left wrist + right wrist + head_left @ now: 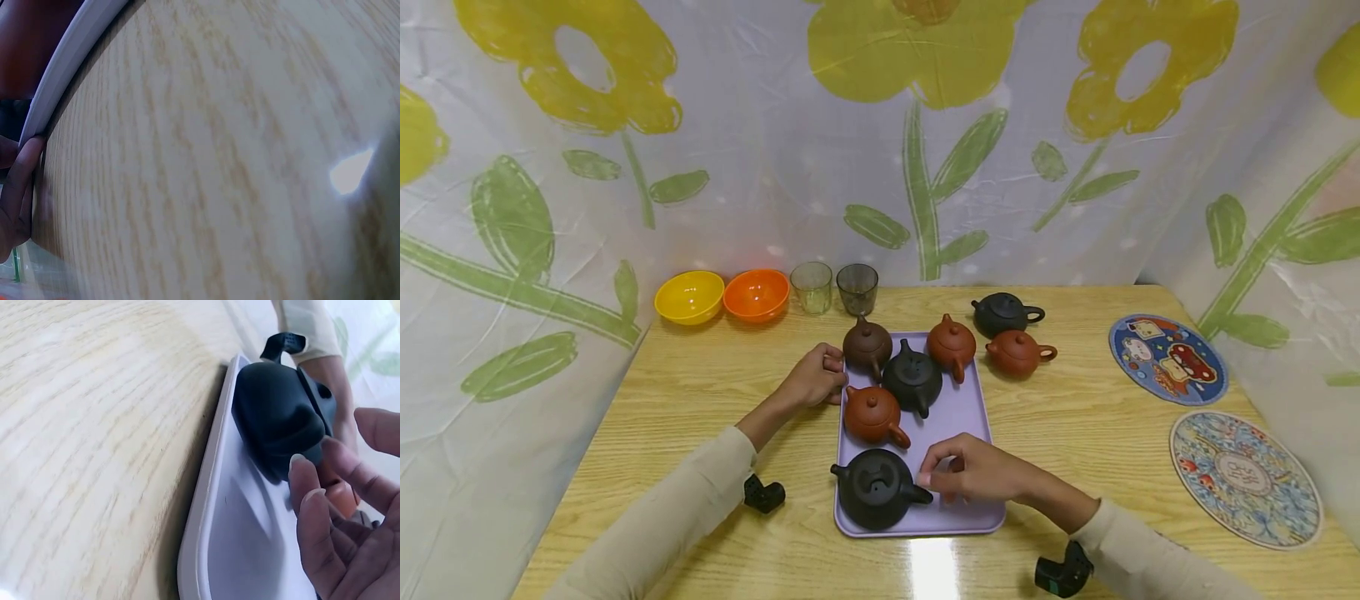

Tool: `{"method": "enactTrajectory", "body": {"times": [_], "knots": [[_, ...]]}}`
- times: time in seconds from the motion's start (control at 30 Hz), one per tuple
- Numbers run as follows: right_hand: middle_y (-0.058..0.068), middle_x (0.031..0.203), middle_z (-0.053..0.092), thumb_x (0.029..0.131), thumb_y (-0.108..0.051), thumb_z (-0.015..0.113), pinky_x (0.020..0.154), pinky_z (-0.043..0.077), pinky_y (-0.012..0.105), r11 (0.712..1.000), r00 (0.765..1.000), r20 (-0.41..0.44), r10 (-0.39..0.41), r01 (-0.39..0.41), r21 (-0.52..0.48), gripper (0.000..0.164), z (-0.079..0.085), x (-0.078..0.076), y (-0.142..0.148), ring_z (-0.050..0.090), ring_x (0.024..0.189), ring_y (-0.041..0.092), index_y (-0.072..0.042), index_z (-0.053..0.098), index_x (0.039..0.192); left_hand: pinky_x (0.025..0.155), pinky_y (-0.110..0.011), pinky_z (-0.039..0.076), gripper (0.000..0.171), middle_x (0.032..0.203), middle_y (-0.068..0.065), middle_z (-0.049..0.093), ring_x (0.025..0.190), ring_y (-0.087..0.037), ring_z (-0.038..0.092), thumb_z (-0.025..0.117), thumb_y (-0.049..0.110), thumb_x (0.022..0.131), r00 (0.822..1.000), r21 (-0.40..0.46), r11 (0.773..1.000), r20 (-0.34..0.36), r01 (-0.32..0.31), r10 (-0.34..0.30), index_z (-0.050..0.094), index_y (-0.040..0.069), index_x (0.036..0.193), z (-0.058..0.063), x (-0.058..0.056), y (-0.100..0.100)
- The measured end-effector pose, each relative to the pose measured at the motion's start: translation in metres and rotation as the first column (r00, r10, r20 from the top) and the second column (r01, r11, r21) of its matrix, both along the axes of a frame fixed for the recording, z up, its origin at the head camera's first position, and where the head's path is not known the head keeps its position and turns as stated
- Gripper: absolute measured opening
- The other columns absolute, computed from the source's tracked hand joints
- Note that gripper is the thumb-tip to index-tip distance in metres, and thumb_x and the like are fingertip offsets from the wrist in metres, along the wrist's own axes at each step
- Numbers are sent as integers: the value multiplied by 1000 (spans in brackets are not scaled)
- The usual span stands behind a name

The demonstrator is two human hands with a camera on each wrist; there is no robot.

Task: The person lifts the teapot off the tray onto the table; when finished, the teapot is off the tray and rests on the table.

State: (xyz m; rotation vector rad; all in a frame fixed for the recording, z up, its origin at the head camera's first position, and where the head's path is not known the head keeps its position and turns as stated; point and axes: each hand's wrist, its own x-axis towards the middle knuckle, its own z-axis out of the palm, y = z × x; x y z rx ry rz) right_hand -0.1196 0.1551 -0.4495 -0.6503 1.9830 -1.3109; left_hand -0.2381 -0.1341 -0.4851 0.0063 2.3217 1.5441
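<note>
A lilac tray [958,417] carries several teapots. My left hand [816,377] is at its left edge, beside the dark brown teapot [867,343]; in the left wrist view, fingers [24,165] grip the tray's rim [69,53]. Over the tray's front right part is my right hand [973,471], its fingers bent near the handle of a large black teapot [874,492]. The right wrist view shows the thumb apart from the fingers [319,531] and nothing held. Also on the tray are a taller black teapot [912,379] and two reddish-brown teapots [871,414] [951,342].
Right of the tray, a black teapot [1002,314] and a reddish-brown teapot [1017,354] stand on the table [1075,433]. Behind left are a yellow bowl [690,298], an orange bowl [756,296] and two glasses [812,288] [857,290]. Two round mats [1168,358] [1246,479] lie far right.
</note>
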Motion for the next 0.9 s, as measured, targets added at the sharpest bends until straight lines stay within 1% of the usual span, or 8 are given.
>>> {"method": "enactTrajectory", "body": {"times": [0.17, 0.27, 0.4, 0.47, 0.63, 0.77, 0.9], "knots": [[7, 68, 60, 97, -25, 65, 46, 37, 19, 1000, 999, 30, -12, 11, 16, 21, -3, 2, -4, 48, 53, 8, -6, 73, 95, 63, -34, 63, 42, 116, -21, 54, 80, -21, 62, 61, 0, 91, 1000, -8, 1000, -2, -2, 2, 44, -2, 130, 0, 0, 0], [8, 68, 60, 97, -26, 66, 46, 38, 19, 1000, 1000, 23, -3, 3, 25, 23, -6, 2, -6, 49, 54, 9, -5, 73, 92, 62, -34, 63, 43, 117, -21, 55, 81, -21, 62, 61, 0, 91, 1000, -16, 1000, -3, -5, 5, 45, -2, 131, 0, 0, 0], [9, 71, 62, 97, -27, 67, 48, 39, 18, 999, 1000, -6, 10, -10, 39, 27, -9, 3, -11, 50, 57, 9, -2, 73, 87, 63, -33, 63, 43, 118, -21, 55, 82, -21, 62, 61, 0, 92, 1000, -21, 1000, -4, -7, 7, 45, -2, 131, 1, 0, 1], [9, 71, 62, 96, -28, 67, 48, 39, 18, 999, 1000, -13, 15, -14, 52, 30, -9, 4, -14, 51, 58, 8, 0, 73, 84, 62, -33, 63, 43, 117, -21, 55, 82, -21, 62, 61, 0, 92, 1000, -21, 1000, -9, -6, 6, 44, -3, 131, 0, 0, 1], [4, 66, 56, 96, -30, 67, 47, 37, 19, 997, 1000, -6, 3, -2, 80, 36, -8, 6, -17, 48, 55, 7, 1, 70, 78, 62, -33, 63, 43, 116, -21, 54, 81, -20, 62, 60, 0, 92, 1000, -21, 1000, -17, 1, -1, 44, -3, 131, -1, 0, 1], [3, 64, 53, 96, -30, 67, 47, 37, 19, 997, 1000, 5, -7, 7, 81, 38, -7, 8, -18, 47, 54, 9, 2, 68, 76, 62, -33, 63, 42, 115, -20, 53, 80, -20, 60, 60, 0, 93, 1000, -13, 1000, -13, -3, 2, 44, -3, 131, -2, 0, 1], [2, 65, 52, 97, -29, 66, 47, 39, 19, 997, 1000, 23, -15, 13, 73, 39, -8, 9, -18, 48, 54, 12, 4, 66, 76, 62, -34, 63, 42, 114, -19, 52, 79, -20, 60, 59, -1, 93, 1000, -8, 1000, -15, 0, 0, 43, -4, 132, -1, 1, 1]]}}
